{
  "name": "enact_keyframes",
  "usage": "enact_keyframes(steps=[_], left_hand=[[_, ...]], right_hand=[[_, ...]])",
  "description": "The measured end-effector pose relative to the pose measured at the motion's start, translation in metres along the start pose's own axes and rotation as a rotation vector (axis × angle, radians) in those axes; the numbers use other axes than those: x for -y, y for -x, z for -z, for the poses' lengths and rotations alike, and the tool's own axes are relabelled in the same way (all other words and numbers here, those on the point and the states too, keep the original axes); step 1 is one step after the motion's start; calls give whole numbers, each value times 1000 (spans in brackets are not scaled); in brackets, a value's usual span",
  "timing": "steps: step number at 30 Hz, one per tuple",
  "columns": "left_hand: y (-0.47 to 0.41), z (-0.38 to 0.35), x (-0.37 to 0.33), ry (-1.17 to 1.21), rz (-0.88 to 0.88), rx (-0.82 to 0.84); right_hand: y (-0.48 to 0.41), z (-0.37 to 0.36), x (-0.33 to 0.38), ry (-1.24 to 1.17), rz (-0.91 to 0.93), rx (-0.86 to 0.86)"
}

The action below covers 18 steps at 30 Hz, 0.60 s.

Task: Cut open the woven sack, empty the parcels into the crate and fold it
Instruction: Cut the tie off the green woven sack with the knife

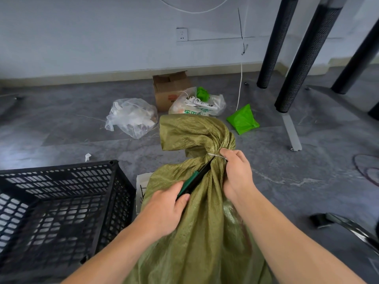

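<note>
Olive-green woven plastic sack [196, 232] upright on floor between my forearms, neck cinched by thin white tie [215, 155]. Left hand [167, 212] closed round green-handled black cutter [194, 180], tip aimed up at tie. Right hand [238, 173] pinching gathered neck and tie end, fingers touching tie. Risk: blade slips off taut tie toward right fingers, or bites sack fabric, maybe parcels inside. Black slatted plastic crate [61, 201] just beside sack, on left, empty as far as I see

Plain office or storeroom: wall socket [182, 35], desk legs [303, 58], grey floor [61, 124].
</note>
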<state>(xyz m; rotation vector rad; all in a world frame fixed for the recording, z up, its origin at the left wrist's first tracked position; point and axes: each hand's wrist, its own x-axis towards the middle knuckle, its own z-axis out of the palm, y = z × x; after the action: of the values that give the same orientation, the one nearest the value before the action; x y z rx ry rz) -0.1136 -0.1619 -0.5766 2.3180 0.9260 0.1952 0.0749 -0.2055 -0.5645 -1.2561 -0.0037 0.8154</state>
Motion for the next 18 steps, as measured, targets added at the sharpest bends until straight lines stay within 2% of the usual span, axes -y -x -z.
enact_keyframes(steps=[14, 18], left_hand=[[-2, -5, -2, -25, -23, -7], [-5, -6, -3, 26, -7, 0]], right_hand=[[-1, -4, 2, -113, -191, -47], [-2, -4, 2, -129, -182, -49]])
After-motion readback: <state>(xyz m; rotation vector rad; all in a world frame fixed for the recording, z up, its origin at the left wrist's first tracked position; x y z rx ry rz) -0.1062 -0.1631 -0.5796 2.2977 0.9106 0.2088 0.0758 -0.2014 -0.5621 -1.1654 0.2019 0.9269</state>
